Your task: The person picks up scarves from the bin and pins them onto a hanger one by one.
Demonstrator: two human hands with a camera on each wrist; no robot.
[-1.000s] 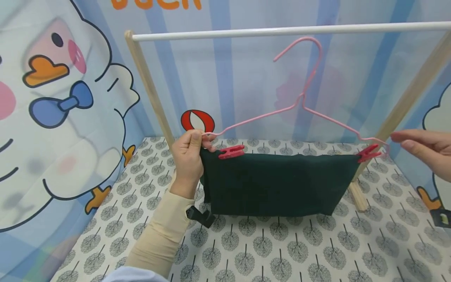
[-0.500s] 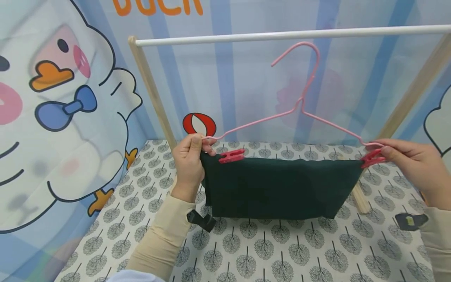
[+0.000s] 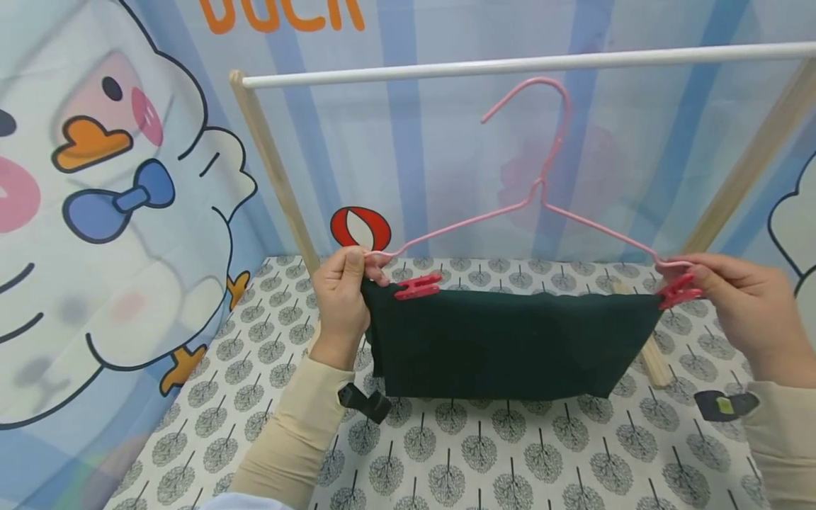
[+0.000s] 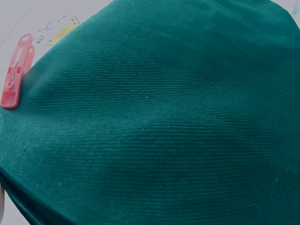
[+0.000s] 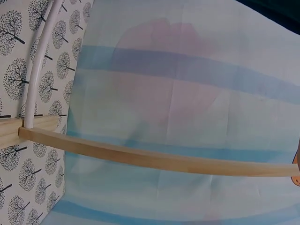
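A pink wire clothes hanger (image 3: pixel 472 221) is held up by both hands, its hook just under the white rail in the head view. Dark green cloth (image 3: pixel 516 347) hangs folded along its lower edge. One red clothespin (image 3: pixel 417 286) clips the cloth near the left end, a second red clothespin (image 3: pixel 679 290) at the right end. My left hand (image 3: pixel 341 290) pinches the hanger's left end beside the cloth's corner. With thumb and fingers, my right hand (image 3: pixel 746 304) grips the hanger's right end next to that clothespin. Green cloth (image 4: pixel 159 108) fills most of the left wrist view.
A white rail (image 3: pixel 446 69) on wooden posts (image 3: pixel 270 166) spans the back, right above the hanger. In the right wrist view a wooden bar (image 5: pixel 154 157) crosses low. A tree-patterned cloth (image 3: pixel 478 453) covers the table; a printed duck curtain (image 3: pixel 159 283) stands behind and left.
My right hand has come in from the right and taken hold of the hanger's right end. The hanger has shifted slightly left at its hook. My left hand keeps its grip.
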